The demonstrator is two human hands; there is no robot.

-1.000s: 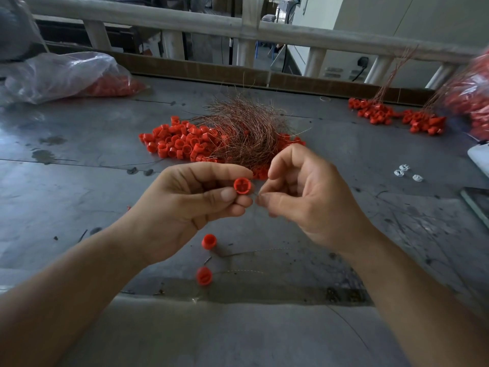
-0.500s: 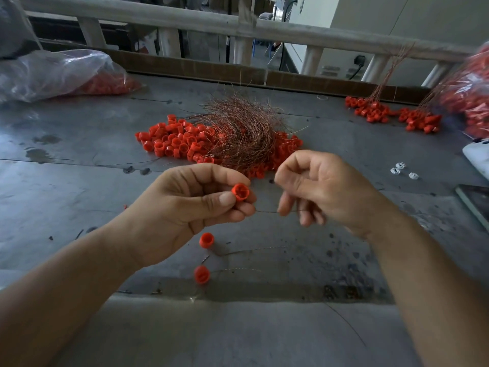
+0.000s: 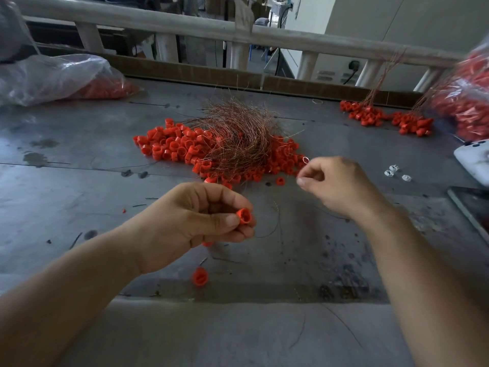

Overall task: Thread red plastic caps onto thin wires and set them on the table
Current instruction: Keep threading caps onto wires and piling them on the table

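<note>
The left hand [image 3: 201, 223] is held above the grey metal table [image 3: 79, 194], its thumb and curled fingers pinching a single red cap [image 3: 244, 216] whose open end faces right. The right hand [image 3: 336, 186] is well apart from it, further right and a little further back, with fingers curled and thumb pressed to forefinger on a thin wire [image 3: 306, 160]; only the small looped end shows just above the fingertips. A fine strand [image 3: 276, 221] curves across the table between the two hands, but whether it runs to the cap cannot be told. Behind the hands lies a pile of loose red caps [image 3: 169, 145] with a tangle of copper wires [image 3: 240, 133] resting on top of it. On the table just below the left hand lies a lone cap [image 3: 199, 276], and another [image 3: 207, 244] is half hidden under the palm. Far right, near the back edge, sit two clusters of wired caps [image 3: 366, 115], their wires rising toward the wooden railing [image 3: 264, 35]. A clear plastic bag [image 3: 53, 78] of red caps lies at the back left, and three small white pieces [image 3: 394, 172] lie to the right of the right hand.
</note>
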